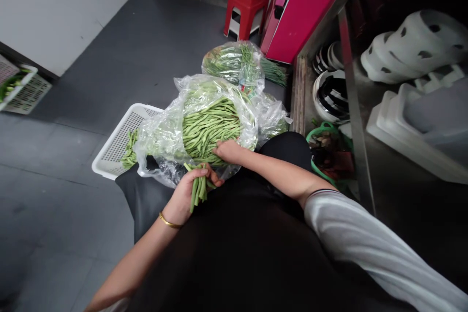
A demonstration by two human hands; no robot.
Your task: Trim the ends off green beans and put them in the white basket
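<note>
My left hand [200, 179] is wrapped round a small bunch of green beans [198, 194], whose ends stick out above and below the fist. Just above it lies an opened clear plastic bag [157, 129], full of long green beans [210, 126]. At the near right edge of that pile, my right hand [229, 151] has its fingers curled in against the beans; the fingertips are partly hidden. Left of the bag, a white perforated basket [106, 156] stands on the floor with some short bean pieces [130, 150] in it.
Behind the bag lies another clear bag of thin greens [234, 61]. A red stool [248, 5] stands farther back beside a pink cabinet [300, 9]. A metal shelf at right holds white containers [409, 53], and a green basket [323, 126] sits low there. Another crate [31, 92] is far left.
</note>
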